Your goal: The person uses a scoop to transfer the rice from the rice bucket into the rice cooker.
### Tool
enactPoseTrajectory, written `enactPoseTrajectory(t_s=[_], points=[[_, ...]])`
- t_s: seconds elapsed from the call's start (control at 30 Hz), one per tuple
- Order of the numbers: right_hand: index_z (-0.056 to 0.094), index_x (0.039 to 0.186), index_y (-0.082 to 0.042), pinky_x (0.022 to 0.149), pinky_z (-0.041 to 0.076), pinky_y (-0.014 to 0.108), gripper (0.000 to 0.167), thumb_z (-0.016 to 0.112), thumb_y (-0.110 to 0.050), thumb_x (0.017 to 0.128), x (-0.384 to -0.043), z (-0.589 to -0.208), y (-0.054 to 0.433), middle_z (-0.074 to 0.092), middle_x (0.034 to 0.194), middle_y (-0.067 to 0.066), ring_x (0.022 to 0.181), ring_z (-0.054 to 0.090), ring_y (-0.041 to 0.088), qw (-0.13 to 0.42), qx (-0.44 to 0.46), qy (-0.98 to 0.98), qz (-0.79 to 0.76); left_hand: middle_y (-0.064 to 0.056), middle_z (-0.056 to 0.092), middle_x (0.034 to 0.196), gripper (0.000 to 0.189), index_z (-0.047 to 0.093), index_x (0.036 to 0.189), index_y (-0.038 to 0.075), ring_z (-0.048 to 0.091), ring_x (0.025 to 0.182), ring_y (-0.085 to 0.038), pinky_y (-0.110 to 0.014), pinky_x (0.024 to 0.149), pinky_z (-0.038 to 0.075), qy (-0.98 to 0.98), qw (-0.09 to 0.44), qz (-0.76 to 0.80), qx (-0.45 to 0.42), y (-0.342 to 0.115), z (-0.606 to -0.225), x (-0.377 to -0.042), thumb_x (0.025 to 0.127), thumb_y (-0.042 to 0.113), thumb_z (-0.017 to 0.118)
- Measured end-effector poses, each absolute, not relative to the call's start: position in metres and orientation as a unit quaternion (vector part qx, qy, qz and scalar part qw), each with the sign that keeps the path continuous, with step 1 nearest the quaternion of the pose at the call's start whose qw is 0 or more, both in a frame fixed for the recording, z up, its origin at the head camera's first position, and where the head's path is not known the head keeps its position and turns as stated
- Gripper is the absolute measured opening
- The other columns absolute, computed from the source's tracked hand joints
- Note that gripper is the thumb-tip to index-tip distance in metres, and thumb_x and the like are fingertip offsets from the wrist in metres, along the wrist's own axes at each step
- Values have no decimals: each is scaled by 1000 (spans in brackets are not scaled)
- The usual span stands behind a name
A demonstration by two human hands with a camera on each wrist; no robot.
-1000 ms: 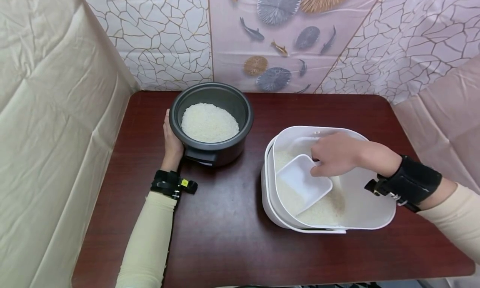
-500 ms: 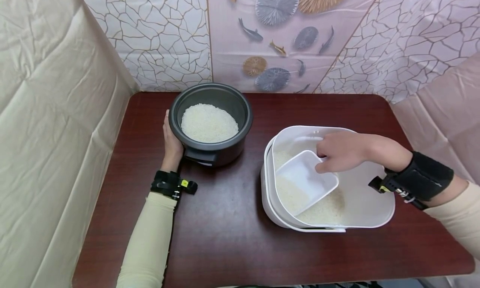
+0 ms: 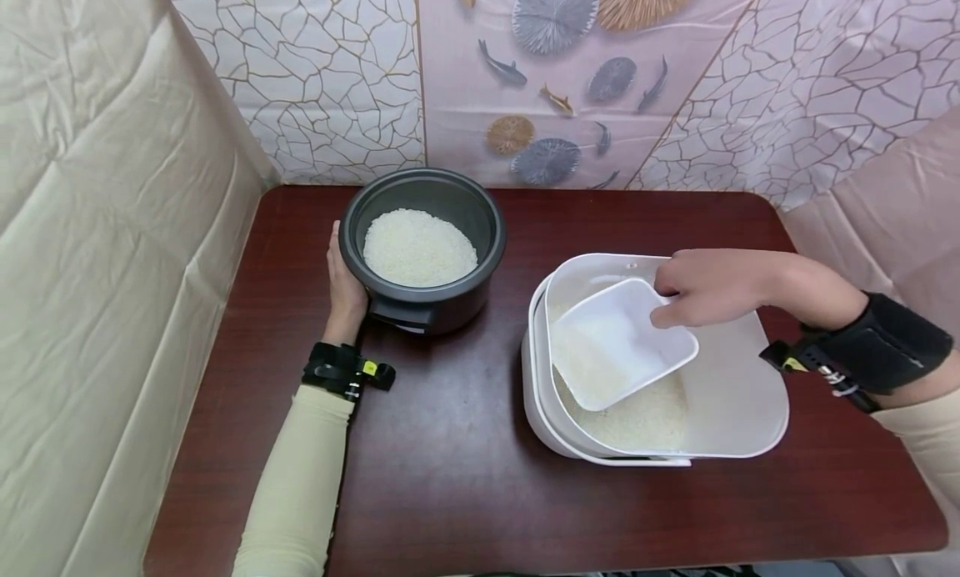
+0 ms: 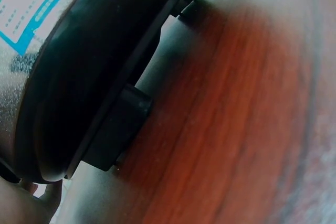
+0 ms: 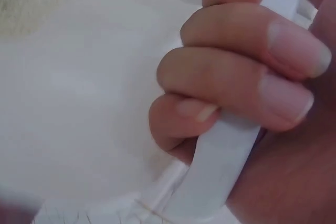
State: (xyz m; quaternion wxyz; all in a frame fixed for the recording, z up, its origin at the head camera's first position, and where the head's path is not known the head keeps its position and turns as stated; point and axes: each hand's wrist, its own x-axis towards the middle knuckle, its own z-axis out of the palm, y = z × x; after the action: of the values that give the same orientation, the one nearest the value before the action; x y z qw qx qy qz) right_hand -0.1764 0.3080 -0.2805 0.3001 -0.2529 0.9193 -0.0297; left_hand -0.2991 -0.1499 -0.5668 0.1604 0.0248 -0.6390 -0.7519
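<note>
My right hand (image 3: 708, 287) grips the handle of a white scoop (image 3: 637, 331) holding some rice, inside a white rice bin (image 3: 738, 385). In the right wrist view, curled fingers (image 5: 226, 72) wrap round the scoop's handle (image 5: 220, 156). Loose rice (image 3: 645, 418) lies in the bin below the scoop. At the back left stands a dark grey, lidless rice cooker (image 3: 450, 306) with a mound of white rice (image 3: 420, 248) in it. My left hand (image 3: 345, 289) rests along its left side, fingers extended. The left wrist view shows the cooker's black base (image 4: 89, 66) near the tabletop, and part of that hand.
A dark red-brown wooden table (image 3: 450, 477) carries both vessels, the bin right of the cooker. The bin's white carrying handle (image 3: 637, 462) lies down along its front. Patterned cloth (image 3: 337, 77) hangs behind the table, and a cream cloth (image 3: 112, 268) hangs at its left.
My right hand has moved the scoop up and to the right, out of the rice in the bin, with rice in it. The left hand and the cooker stay where they were.
</note>
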Motion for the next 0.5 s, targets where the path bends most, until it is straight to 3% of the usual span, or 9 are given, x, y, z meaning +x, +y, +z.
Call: enactPoseTrajectory(t_s=[0.1,0.3,0.37,0.5], points=[[47,64,-19,54,30,23,37,70,-25,93,-177,-274,313,39,59,-11,54,34,6,301,-248,920,-42,1,66,142,53,71,139,22,47,143,-11,-25,120,31,-630,158,-759,28,-149,-562,-295,114,53,37],[45,62,-19,53,29,23,39,69,-23,93,-179,-266,323,38,58,-11,53,32,5,284,-244,926,-46,-6,34,171,57,40,163,10,24,157,-14,-26,125,21,-653,135,-743,54,-132,-512,-256,116,42,33],[45,62,-19,52,29,24,39,68,-23,93,-179,-265,325,38,58,-11,53,32,6,281,-237,929,-46,-8,41,166,57,48,159,10,30,155,-16,-27,124,24,-648,142,-746,49,-133,-514,-259,116,44,33],[48,62,-18,52,29,24,38,67,-23,94,-178,-265,327,39,58,-10,53,32,6,284,-227,930,-50,-6,68,140,57,70,140,17,48,142,-14,-28,120,33,-635,159,-755,23,-146,-551,-288,114,55,36]])
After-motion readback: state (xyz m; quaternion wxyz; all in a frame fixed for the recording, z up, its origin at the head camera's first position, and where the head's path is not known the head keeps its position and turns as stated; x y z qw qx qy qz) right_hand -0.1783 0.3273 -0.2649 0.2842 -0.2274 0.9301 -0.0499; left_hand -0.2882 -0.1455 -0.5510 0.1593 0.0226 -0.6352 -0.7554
